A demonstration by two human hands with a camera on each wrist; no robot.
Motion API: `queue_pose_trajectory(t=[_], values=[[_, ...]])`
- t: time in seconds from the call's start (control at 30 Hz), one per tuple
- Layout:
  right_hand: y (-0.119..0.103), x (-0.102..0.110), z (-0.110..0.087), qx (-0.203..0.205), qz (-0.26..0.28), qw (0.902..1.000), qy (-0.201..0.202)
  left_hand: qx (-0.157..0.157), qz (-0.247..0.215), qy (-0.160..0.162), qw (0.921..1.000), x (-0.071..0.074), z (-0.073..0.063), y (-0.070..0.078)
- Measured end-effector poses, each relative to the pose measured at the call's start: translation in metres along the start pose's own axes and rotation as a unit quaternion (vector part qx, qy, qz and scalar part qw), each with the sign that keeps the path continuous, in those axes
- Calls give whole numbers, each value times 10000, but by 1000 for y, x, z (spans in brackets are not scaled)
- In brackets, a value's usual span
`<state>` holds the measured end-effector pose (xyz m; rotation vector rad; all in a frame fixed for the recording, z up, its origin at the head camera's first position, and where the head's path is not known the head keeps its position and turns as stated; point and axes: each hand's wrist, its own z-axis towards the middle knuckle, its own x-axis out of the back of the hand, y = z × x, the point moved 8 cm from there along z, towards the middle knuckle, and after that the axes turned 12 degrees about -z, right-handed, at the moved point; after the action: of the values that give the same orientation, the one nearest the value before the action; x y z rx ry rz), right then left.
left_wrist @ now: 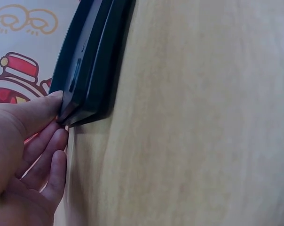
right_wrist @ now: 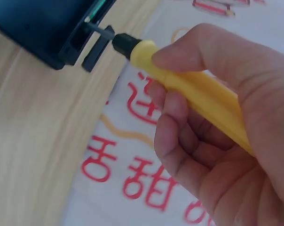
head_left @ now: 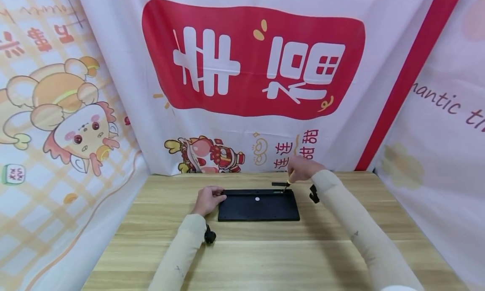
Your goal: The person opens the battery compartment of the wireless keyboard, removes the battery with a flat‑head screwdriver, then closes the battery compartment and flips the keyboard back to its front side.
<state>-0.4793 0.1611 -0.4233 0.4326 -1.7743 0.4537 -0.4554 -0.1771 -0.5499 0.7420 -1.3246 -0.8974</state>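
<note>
A flat, rectangular black plastic panel [head_left: 257,213] lay on the light wood-grained counter [head_left: 242,257], its long sides running left to right, with a small round white spot [head_left: 257,199] on its upper face. The left hand [head_left: 207,199] was at the panel's far left corner; its grip was nearly closed, thumb and forefinger pinching the edge, with the other fingers bent below. The right hand [head_left: 303,169] was above the far right corner, its grip closed around the yellow handle of a screwdriver [right_wrist: 193,92] with a black collar and thin metal shaft. The shaft slanted down to a narrow slot at the panel's far edge, where a slim green piece [right_wrist: 99,8] showed; whether the tip touched it could not be told. A slender black strip [head_left: 279,184] lay just beyond that edge. Behind the counter hung a white cloth [head_left: 379,30] bearing a large red printed patch.
</note>
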Motion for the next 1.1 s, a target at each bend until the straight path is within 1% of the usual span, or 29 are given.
queue_pose_trajectory(t=[0.2,0.33,0.47,0.57,0.67,0.8,0.93,1.03,1.1], values=[[29,-8,-6,64,725,9972,182,-27,40,38,10000,2,2,2],[46,-18,-10,-5,1134,9933,241,-15,119,70,9999,3,2,2],[63,-32,-13,-98,1577,9872,203,-38,179,72,9998,4,2,4],[71,-40,-16,-163,1960,9802,228,-30,179,60,9998,4,2,4],[75,-49,-20,-318,2362,9710,214,-47,173,42,9998,4,2,3],[75,-59,-30,-569,2908,9548,251,-84,160,-4,9998,2,1,3],[75,-67,-36,-579,3366,9391,377,-46,154,-18,9999,1,1,1],[82,-74,-36,-676,3478,9343,404,-10,152,4,9999,2,2,1],[87,-78,-36,-829,3464,9336,381,17,155,14,9999,3,2,1]])
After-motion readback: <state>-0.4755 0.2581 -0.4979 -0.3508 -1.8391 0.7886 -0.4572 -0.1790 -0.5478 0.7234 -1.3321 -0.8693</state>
